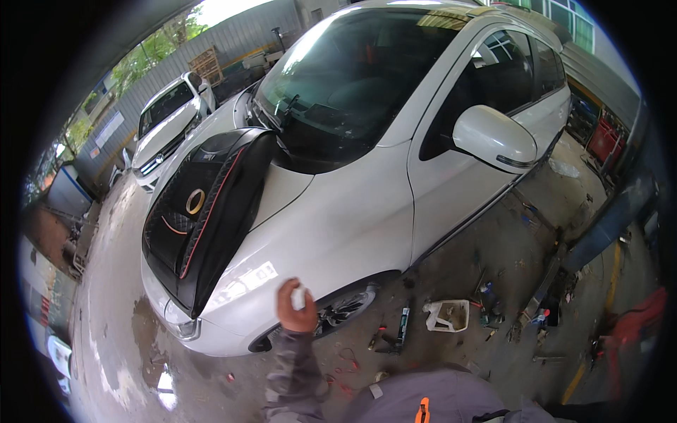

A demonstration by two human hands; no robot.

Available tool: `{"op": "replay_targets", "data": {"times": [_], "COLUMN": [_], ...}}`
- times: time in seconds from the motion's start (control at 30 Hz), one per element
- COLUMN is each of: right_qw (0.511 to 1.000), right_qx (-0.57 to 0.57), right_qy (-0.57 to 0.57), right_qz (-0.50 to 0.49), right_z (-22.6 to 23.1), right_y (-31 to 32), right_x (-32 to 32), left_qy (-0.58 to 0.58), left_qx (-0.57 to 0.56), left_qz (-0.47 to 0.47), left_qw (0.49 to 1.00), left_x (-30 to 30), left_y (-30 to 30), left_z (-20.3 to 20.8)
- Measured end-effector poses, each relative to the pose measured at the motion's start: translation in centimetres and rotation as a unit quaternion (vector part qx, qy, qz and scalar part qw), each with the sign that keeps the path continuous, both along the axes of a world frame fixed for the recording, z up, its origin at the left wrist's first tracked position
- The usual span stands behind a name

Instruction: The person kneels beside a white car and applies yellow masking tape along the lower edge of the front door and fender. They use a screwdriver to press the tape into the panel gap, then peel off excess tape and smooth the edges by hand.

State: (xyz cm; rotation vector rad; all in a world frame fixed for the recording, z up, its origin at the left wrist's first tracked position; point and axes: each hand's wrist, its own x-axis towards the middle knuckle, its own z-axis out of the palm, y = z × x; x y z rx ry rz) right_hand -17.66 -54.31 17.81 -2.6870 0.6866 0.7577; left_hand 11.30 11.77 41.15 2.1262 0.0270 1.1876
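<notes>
My left hand (292,315) is raised beside the front wheel arch of a white car (356,225), its fingers closed round a small white object (299,298). The kind of that object is too small to make out. Over the hood lies a black padded cover (243,190) with red piping and quilted parts. A yellowish roll of tape (195,201) rests on top of it. Behind my hand, the front wheel (345,308) shows in part. My right hand is out of view.
On the floor to the right sit a cut white plastic jug (448,315), a dark green tube-like item (403,326) and scattered tools. Red cables (345,363) lie near my feet. A blue post (606,233) stands at right; another white car (169,121) is parked far left.
</notes>
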Motion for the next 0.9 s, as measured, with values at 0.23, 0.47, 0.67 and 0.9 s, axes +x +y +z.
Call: {"op": "replay_targets", "data": {"times": [0.23, 0.47, 0.67, 0.9], "right_qw": [0.985, 0.992, 0.988, 0.990], "right_qx": [-0.139, 0.105, 0.146, 0.123], "right_qy": [-0.099, -0.066, -0.005, -0.014], "right_qz": [-0.007, 0.031, 0.054, 0.073], "right_z": [-2.0, 14.3, 16.5, 17.4], "right_y": [2.1, 11.3, 14.6, 12.4], "right_x": [-6.2, 2.8, 2.3, 6.2], "left_qy": [-0.042, 0.349, 0.296, -0.163], "left_qx": [0.315, 0.238, 0.218, 0.296], "left_qz": [0.263, 0.197, 0.175, 0.254], "left_qw": [0.911, 0.885, 0.913, 0.906], "left_x": [15.1, 26.6, 26.2, 14.8], "left_y": [30.7, 49.0, 50.6, 28.9], "left_z": [11.9, 8.4, 9.0, 15.4]}}
